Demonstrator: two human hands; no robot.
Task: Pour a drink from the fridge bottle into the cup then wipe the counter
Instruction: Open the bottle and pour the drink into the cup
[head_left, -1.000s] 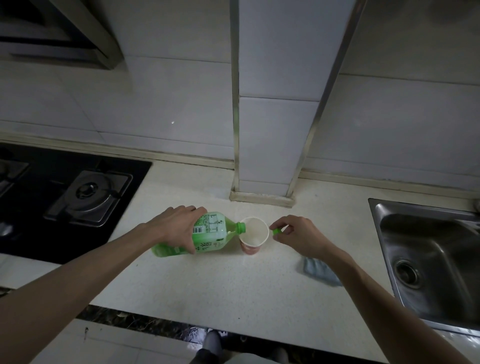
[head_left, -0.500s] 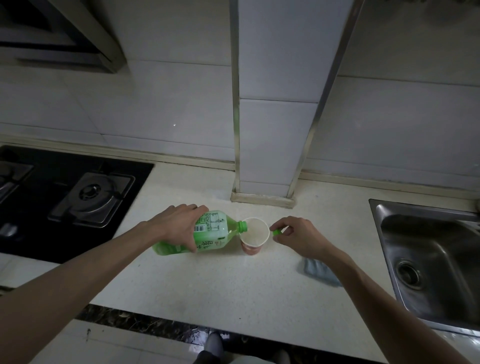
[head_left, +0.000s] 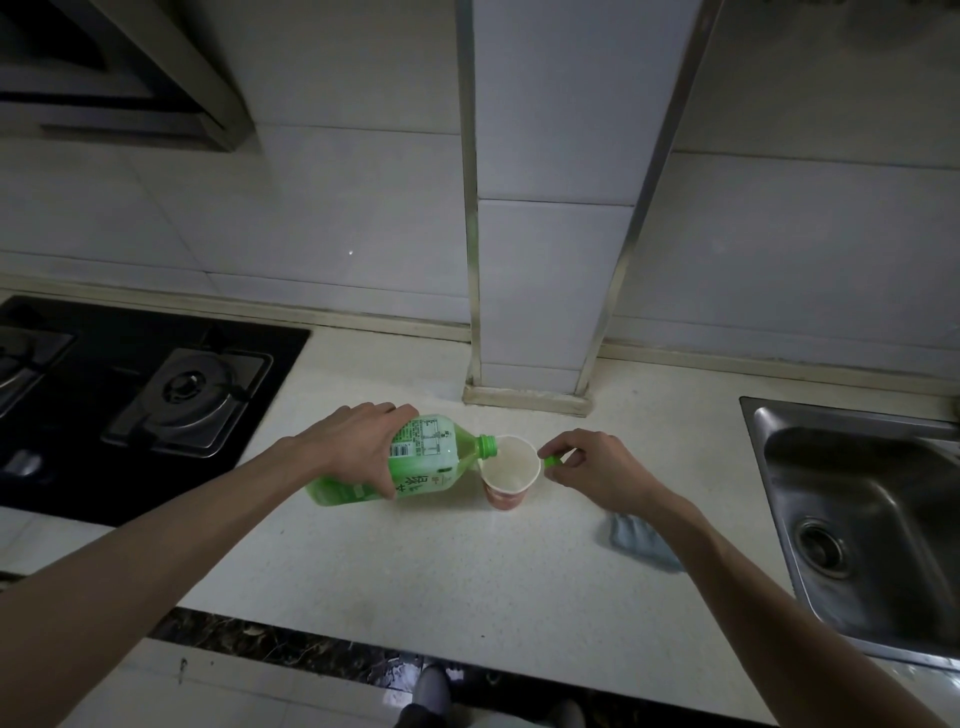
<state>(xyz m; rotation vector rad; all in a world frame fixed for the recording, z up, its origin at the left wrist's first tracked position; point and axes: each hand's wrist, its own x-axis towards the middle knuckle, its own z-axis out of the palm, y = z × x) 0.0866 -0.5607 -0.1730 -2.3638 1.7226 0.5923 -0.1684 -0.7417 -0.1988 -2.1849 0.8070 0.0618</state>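
Left hand (head_left: 358, 447) fingers wrap the tilted bottle (head_left: 415, 462) over the cup (head_left: 508, 478); right hand (head_left: 597, 467) fingers pinch the green cap (head_left: 551, 460) above the pale desk (head_left: 467, 582).

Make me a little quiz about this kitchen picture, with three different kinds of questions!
1. True or false: the green bottle is standing upright on the counter.
2. Which hand holds the small green cap? A) left hand B) right hand C) neither
3. Fill in: the blue cloth lies between the cup and the ____.

Key:
1. False. The left hand tips it sideways, its neck at the cup's rim.
2. B. The right hand pinches it beside the cup.
3. Sink.
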